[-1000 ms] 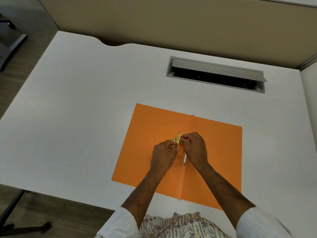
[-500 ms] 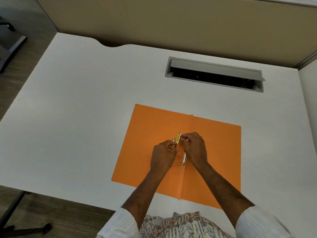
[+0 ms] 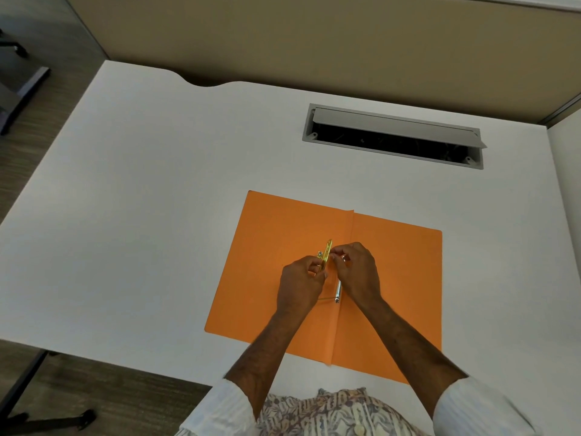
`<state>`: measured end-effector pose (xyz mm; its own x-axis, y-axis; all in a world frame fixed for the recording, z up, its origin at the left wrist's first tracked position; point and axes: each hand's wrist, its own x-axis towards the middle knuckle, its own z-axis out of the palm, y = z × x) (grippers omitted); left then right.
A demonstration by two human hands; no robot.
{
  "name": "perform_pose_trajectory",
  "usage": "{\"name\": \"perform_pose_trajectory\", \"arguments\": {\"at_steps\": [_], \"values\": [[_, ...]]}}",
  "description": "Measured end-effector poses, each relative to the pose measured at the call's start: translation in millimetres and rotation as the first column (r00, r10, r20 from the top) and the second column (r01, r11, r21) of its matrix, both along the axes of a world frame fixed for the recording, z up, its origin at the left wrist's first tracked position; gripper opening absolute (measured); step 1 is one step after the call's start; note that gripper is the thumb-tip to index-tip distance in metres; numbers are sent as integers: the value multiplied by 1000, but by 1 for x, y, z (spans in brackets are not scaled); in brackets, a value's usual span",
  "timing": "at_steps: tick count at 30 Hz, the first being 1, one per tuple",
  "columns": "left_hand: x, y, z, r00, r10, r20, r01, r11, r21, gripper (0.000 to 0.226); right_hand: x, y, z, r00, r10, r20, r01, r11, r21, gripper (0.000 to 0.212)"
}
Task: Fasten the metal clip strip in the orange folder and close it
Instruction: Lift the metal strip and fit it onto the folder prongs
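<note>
Hands pinch clip strip above folder.

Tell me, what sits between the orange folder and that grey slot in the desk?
Nothing: the head view shows only bare white desk between the orange folder and the grey slot.

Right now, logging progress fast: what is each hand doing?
Left hand: closed on the gold clip strip.
Right hand: fingertips pinched at the strip's top, over the open orange folder.
</note>
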<state>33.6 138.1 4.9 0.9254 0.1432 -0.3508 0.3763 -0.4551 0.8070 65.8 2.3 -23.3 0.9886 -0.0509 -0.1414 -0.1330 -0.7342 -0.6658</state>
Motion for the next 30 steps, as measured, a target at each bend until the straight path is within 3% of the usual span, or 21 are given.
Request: {"name": "perform_pose_trajectory", "arguments": {"at_steps": [12, 21, 30], "values": [[1, -1, 0, 1000, -16, -12, 16, 1000, -1, 29, -16, -5, -5, 999, -15, 29, 14, 1000, 18, 20], [2, -2, 0, 999, -29, -25, 28, 1000, -8, 27, -72, -17, -12, 933, 352, -76, -360, 923, -134, 26], [3, 0, 0, 999, -38, -34, 39, 999, 3, 22, -63, -8, -4, 925, 379, 17, -370, 912, -177, 11]]}}
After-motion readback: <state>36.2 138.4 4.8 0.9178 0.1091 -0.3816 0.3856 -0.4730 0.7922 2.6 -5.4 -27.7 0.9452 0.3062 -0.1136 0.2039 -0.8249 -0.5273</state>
